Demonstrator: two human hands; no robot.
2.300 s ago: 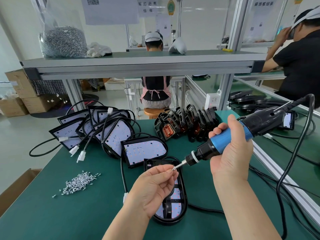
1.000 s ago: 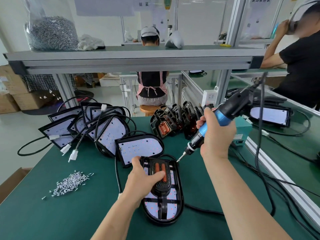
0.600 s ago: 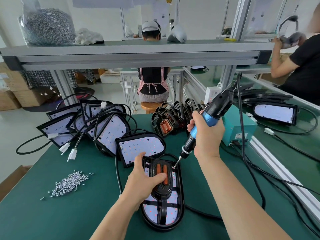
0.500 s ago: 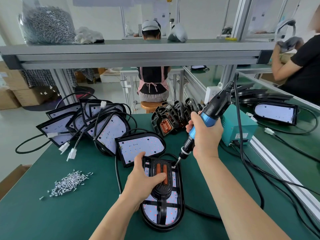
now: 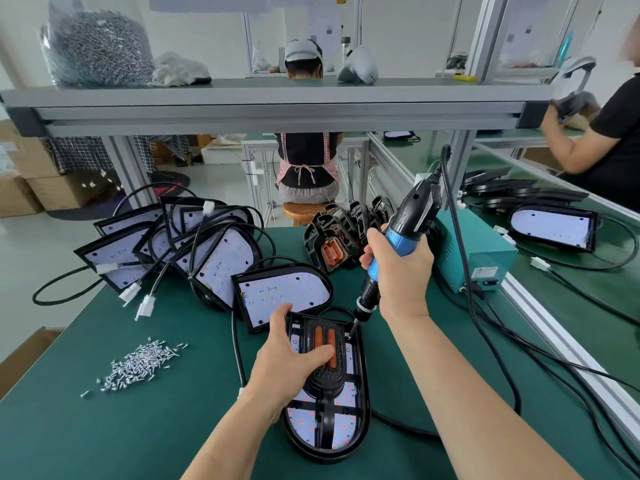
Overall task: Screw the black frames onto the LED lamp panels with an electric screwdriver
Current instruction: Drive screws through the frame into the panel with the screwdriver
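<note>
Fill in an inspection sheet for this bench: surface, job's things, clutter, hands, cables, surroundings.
Surface: green mat.
Job's things: panel with frame on it, in front; screwdriver bit at frame's top right corner; loose screws left; bare panels and spare frames behind.
Clutter: cloth on shelf.
Hands: left hand grips panel, thumb on frame; right hand grips screwdriver.
Cables: panel leads with white plugs trail left; cord loops right past teal box.
Surroundings: bag of screws on shelf; two people at other benches.

Left half of black frame point(image 5: 327, 382) beneath left hand point(image 5: 291, 365); screw at screwdriver bit point(image 5: 353, 327) too small to tell.
</note>
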